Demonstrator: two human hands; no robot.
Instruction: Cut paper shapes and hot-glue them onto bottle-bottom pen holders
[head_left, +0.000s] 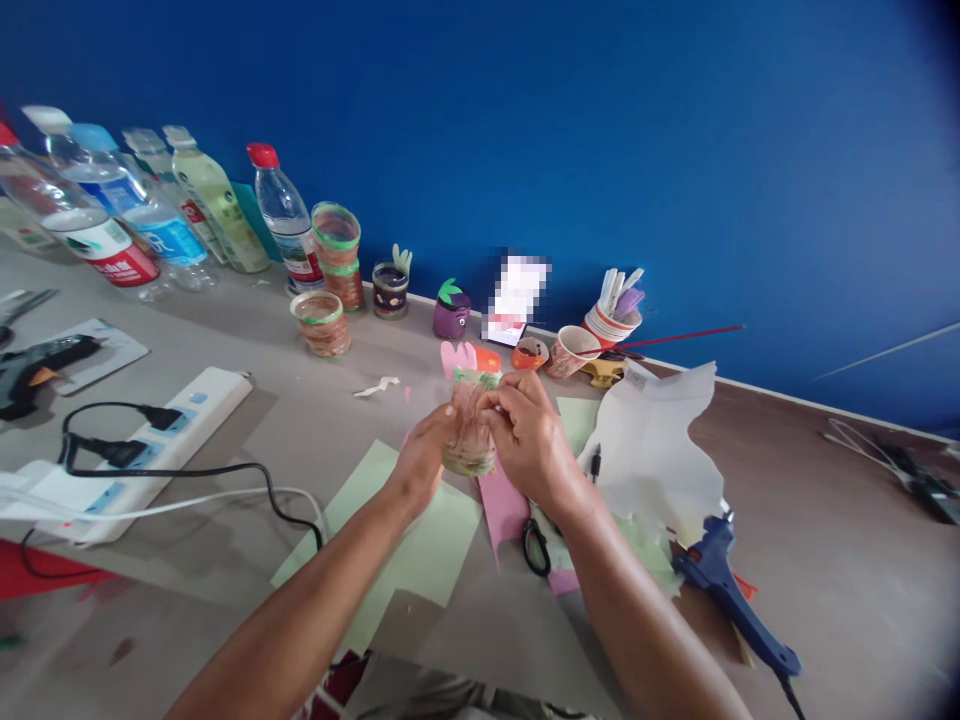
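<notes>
A small see-through plastic cup (471, 430), smeared brownish pink with green at its rim, is held above the table in front of me. My left hand (421, 458) grips it from the left, thumb against the wall. On the other side my right hand (529, 430) is closed, its bent fingers pinching at the cup's upper right side; the fingertips are partly hidden. Just behind the cup stands a pink paper cutout (457, 357) with rounded lobes. Under my hands lie green paper (420, 540) and a pink paper strip (504, 510). Black-handled scissors (535, 548) lie near my right wrist.
Bottles (289, 215) and similar painted cups (321, 325) stand along the wall at left. A power strip (150, 450) with cables lies left. Paper cups (574, 350) and a phone (514, 300) stand behind. At right are crumpled white paper (652, 440) and a blue glue gun (731, 590).
</notes>
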